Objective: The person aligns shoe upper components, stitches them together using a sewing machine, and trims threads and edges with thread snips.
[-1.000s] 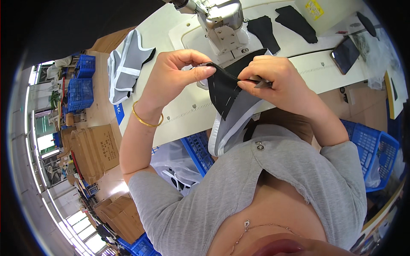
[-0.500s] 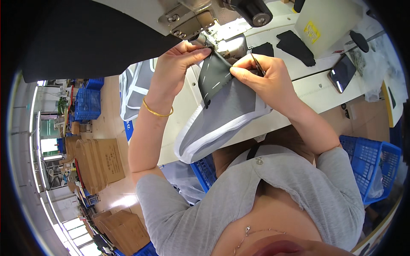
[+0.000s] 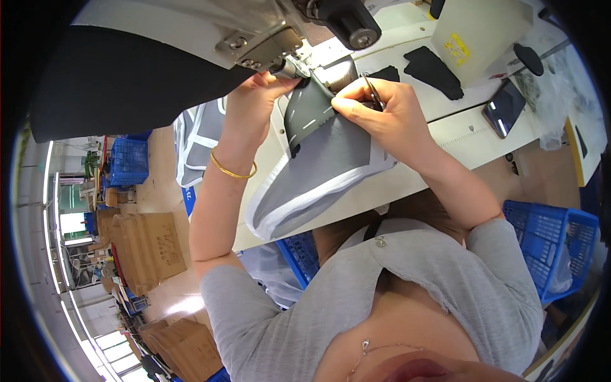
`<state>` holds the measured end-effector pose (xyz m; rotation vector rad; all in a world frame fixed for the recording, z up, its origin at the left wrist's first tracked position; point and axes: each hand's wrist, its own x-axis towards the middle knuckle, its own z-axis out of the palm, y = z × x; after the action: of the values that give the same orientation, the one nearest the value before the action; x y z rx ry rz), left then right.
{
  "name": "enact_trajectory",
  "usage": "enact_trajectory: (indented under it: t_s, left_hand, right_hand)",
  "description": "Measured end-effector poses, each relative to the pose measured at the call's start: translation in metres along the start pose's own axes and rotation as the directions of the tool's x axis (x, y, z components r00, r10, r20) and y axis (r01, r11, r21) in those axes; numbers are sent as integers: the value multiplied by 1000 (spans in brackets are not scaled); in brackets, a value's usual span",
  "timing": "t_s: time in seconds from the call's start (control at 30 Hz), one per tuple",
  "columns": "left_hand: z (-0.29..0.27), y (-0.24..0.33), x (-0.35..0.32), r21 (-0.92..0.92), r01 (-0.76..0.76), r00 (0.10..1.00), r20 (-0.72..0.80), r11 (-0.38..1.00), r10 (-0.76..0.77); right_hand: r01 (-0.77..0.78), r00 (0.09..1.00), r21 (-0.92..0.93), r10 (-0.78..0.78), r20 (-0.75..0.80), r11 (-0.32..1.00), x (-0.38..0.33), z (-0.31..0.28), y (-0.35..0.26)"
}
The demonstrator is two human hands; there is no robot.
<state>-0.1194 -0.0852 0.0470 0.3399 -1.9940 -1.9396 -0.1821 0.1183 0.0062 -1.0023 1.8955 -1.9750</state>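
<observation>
A fabric piece (image 3: 340,140) lies on the sewing table in front of a sewing machine (image 3: 261,48). It has a dark grey panel (image 3: 307,111) with white dashed marks, joined to lighter grey cloth edged in white binding. My left hand (image 3: 254,105) is closed, thumb and fingers pinching the panel's far left edge close beside the machine's needle area, which is partly hidden. With thumb and forefinger, my right hand (image 3: 391,114) pinches the panel's right edge. A slim dark metal tool (image 3: 372,92), its kind unclear, is also tucked in that hand.
Black cloth (image 3: 127,79) hangs at the upper left. More white-edged grey pieces (image 3: 197,143) lie left of my left forearm. To the right are black cut pieces (image 3: 434,73), a phone (image 3: 504,108) and a blue basket (image 3: 541,245). Cardboard boxes (image 3: 149,251) stand on the floor.
The view has shifted a little, so the machine and fabric sit further left in the picture. Both hands keep their pinch on the fabric.
</observation>
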Motion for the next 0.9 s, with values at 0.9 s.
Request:
enact_trajectory:
  t_s: [0.9]
  left_hand:
    - [13,-9,-77,769,-639,685,584,-26,436]
  right_hand:
    - [0,1000,60,2,-30,998,-17,5,-4]
